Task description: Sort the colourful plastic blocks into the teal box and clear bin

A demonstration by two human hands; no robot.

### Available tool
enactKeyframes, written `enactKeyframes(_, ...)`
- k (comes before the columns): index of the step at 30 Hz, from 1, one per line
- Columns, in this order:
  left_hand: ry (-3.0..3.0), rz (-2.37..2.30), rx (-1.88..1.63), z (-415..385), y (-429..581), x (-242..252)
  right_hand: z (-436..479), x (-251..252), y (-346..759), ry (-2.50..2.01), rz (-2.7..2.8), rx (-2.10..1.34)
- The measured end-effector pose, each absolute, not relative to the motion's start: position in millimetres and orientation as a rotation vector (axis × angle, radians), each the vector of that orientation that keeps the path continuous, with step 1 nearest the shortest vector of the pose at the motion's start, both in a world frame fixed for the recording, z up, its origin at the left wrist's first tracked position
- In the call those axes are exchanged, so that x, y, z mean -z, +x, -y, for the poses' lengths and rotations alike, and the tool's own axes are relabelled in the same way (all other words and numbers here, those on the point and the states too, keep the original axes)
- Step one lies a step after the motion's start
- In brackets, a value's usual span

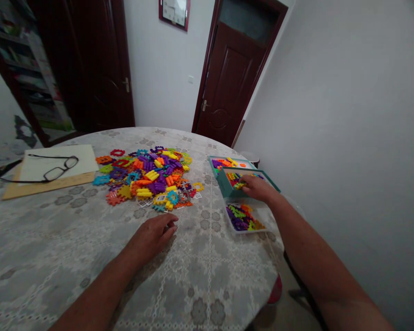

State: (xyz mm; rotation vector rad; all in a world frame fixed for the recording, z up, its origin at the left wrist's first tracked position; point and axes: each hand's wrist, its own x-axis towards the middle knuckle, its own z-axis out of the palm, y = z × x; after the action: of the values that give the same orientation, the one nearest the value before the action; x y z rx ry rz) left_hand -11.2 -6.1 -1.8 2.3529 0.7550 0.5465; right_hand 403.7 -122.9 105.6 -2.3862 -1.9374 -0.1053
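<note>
My right hand (257, 187) reaches over the wall of a teal box (227, 186), its fingers closed and pointing down among the colourful plastic building pieces (232, 177) inside. Whatever those fingers grip is too small to make out against the pieces. On the tablecloth, my left hand (158, 232) rests with fingers loosely bent and a gap between thumb and forefinger; it holds nothing. Just beyond it lies a large heap of interlocking plastic pieces (158, 177), with purple and yellow tube shapes on top and notched frames around the edge.
In front of the teal box sits a clear plastic tray (239, 232) of notched pieces. Behind it is a light-teal lid or tray (214, 166) with more pieces. Black-framed glasses (55, 174) lie on paper (84, 154) at left. A wall (348, 115) rises on the right.
</note>
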Motion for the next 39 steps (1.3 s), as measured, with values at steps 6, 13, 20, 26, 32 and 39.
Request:
enactKeyframes(6,2.341,-0.744,-0.573,4,-12,8,129,-112,402,-2.348,2.001,-0.044)
enactKeyframes(13,2.354,-0.769,-0.622,7,-12,4,137,-92,397,-2.403,2.039,0.100)
enactKeyframes(20,2.316,-1.005,-0.790,7,-17,-11,142,-79,404,-2.392,2.078,0.279)
enactKeyframes(26,2.244,-1.122,-0.849,5,-18,-11,141,-87,348,-2.209,2.012,0.381)
enactKeyframes(32,2.336,-1.256,-1.147,-4,-20,4,88,-61,244,-1.770,2.024,0.191)
enactKeyframes(39,2.412,-1.509,-1.059,-13,-22,24,-14,-11,223,-2.331,1.402,0.014)
